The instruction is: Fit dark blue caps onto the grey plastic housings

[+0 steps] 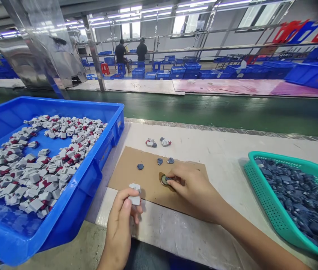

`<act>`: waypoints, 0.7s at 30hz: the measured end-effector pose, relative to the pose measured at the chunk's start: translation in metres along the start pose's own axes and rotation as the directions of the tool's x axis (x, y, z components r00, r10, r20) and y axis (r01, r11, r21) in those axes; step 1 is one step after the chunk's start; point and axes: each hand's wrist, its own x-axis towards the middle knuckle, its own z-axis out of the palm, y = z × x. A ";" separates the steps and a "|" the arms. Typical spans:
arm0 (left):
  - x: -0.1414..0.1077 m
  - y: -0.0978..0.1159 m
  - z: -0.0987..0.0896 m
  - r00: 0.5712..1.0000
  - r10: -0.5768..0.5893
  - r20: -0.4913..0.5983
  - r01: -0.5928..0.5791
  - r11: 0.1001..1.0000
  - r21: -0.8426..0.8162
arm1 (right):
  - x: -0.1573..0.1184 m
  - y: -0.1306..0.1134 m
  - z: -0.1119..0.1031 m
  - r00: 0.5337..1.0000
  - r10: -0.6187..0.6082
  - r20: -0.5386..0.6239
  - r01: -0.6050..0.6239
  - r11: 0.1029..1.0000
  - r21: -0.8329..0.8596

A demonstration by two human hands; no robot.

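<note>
Between the thumb and fingers of my left hand (123, 213) is a light grey plastic piece (134, 195), held over the front edge of the cardboard sheet (130, 161). My right hand (188, 184) pinches a small dark blue plastic piece (168, 179) at a small round dish (163, 180) on the cardboard. Its fingertips hide part of that piece. A wet brown stain surrounds the dish. Several loose dark blue pieces (140, 167) lie on the cardboard behind my hands. Beyond its far edge sit two joined grey, red and blue pieces (151, 143).
At left stands a large blue bin (97, 176) of grey and red pieces. A green basket (271, 210) of dark blue pieces stands at right. A green conveyor belt (204, 112) runs behind the white table (226, 150). Two people (142, 50) are in the far background.
</note>
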 end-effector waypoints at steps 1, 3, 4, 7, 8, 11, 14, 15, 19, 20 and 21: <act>0.001 0.001 0.002 0.999 0.034 -0.034 -0.031 0.997 0.077 | -0.001 0.001 0.000 1.000 0.007 -0.005 -0.007 0.999 0.034; 0.004 0.003 0.007 0.994 0.087 -0.072 -0.073 0.980 0.184 | -0.003 0.003 0.000 0.999 0.030 -0.040 -0.025 0.992 0.122; 0.005 0.003 0.010 0.992 0.105 -0.077 -0.089 0.977 0.193 | -0.004 0.004 0.000 0.997 0.049 -0.063 -0.038 0.985 0.169; 0.010 0.005 0.019 0.992 0.087 -0.094 -0.077 0.991 0.106 | -0.007 0.005 -0.002 0.988 0.134 -0.081 -0.103 0.945 0.309; 0.012 0.005 0.021 0.994 0.057 -0.088 -0.052 0.997 0.056 | -0.008 0.004 -0.002 0.984 0.165 -0.070 -0.129 0.924 0.360; 0.019 0.001 0.024 0.996 -0.087 -0.013 0.085 0.992 -0.097 | -0.011 -0.001 -0.006 0.971 0.238 -0.032 -0.191 0.843 0.503; 0.024 -0.004 0.027 0.980 -0.198 0.032 0.201 0.956 -0.215 | -0.015 -0.007 -0.009 0.968 0.251 -0.029 -0.183 0.777 0.602; 0.025 -0.005 0.027 0.975 -0.219 0.033 0.220 0.944 -0.247 | -0.016 -0.009 -0.009 0.970 0.242 -0.036 -0.167 0.763 0.625; 0.026 -0.005 0.027 0.961 -0.266 0.080 0.278 0.902 -0.329 | -0.023 -0.018 -0.006 0.979 0.194 -0.068 -0.100 0.738 0.668; 0.025 -0.005 0.027 0.957 -0.272 0.101 0.290 0.896 -0.335 | -0.025 -0.021 -0.005 0.981 0.180 -0.076 -0.084 0.742 0.665; 0.025 -0.005 0.027 0.954 -0.274 0.123 0.300 0.892 -0.337 | -0.027 -0.024 -0.005 0.983 0.164 -0.085 -0.068 0.752 0.656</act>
